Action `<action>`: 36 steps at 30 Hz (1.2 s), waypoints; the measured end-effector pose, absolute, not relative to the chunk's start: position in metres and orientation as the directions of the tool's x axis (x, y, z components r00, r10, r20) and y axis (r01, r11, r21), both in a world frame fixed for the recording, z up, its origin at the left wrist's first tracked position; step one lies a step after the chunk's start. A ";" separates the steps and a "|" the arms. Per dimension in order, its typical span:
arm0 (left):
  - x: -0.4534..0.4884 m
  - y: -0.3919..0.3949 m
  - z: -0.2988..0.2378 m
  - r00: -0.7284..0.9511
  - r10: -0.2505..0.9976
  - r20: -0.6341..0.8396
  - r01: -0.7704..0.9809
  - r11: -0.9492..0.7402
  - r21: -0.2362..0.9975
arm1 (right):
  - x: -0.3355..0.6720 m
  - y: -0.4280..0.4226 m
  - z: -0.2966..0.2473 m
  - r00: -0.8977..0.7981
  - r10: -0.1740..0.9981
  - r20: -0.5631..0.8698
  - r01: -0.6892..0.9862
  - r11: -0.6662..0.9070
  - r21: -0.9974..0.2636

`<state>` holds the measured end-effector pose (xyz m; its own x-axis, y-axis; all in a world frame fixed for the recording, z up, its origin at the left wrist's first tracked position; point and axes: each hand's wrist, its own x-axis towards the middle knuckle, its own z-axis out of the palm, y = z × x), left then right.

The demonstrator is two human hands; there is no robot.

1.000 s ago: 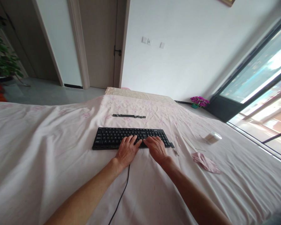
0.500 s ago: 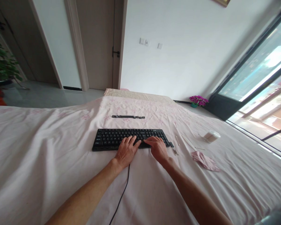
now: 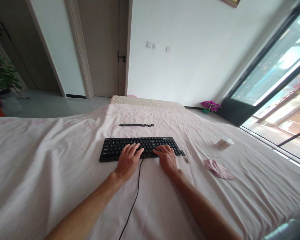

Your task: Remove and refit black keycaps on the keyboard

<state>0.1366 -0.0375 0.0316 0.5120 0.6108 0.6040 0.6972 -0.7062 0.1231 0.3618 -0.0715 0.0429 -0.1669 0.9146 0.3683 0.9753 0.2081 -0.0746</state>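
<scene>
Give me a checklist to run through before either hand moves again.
1. Left hand on the keyboard: ok, over its middle keys.
2. Right hand on the keyboard: ok, toward its right end.
3. All keys fitted: not ok, loose black keys lie in a row beyond it.
4. Cable free of both hands: ok, it runs between the forearms.
5. Keys under the fingers seated: cannot tell, hidden.

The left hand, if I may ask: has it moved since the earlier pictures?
Yes: judged against the row of loose black keys on the cloth, the left hand has shifted leftward along the keyboard.
</scene>
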 end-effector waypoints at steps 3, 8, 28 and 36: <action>0.116 -0.033 0.035 0.496 0.614 0.613 0.709 -0.695 0.122 | 0.362 -0.070 0.043 -0.172 0.915 0.365 0.974 0.214 -0.077; 0.071 -0.024 0.044 0.424 0.622 0.658 0.744 -0.654 0.139 | 0.361 -0.071 0.046 -0.095 0.904 0.417 0.974 0.172 -0.150; -0.008 -0.007 0.008 0.240 0.737 0.633 0.812 -0.509 0.285 | 0.341 -0.035 0.050 0.029 0.845 0.533 0.929 0.175 -0.327; -0.005 -0.009 0.008 0.251 0.787 0.563 0.768 -0.516 0.379 | 0.293 0.029 0.063 -0.050 0.901 0.430 0.933 0.196 -0.302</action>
